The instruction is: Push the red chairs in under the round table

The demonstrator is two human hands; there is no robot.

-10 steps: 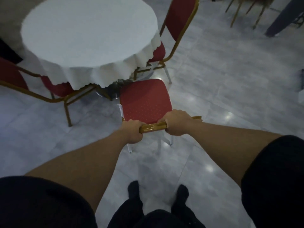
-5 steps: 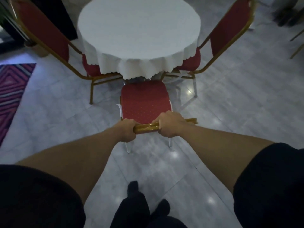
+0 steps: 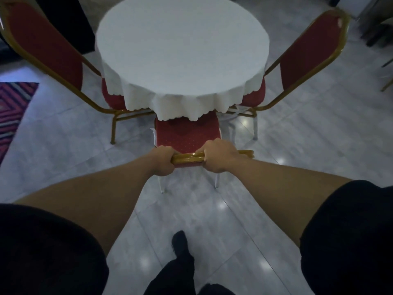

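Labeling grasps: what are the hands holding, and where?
Both the left hand and right hand grip the near red chair by its gold top rail.

Glossy gold frame [image 3: 187,156], cloth tablecloth [image 3: 182,50]

A person's left hand [image 3: 162,160] and right hand [image 3: 219,155] are gripping the gold top rail of a red chair [image 3: 187,136]; its seat front is sitting under the white cloth of the round table [image 3: 180,52]; two more red chairs are flanking the table, seats tucked beneath it.
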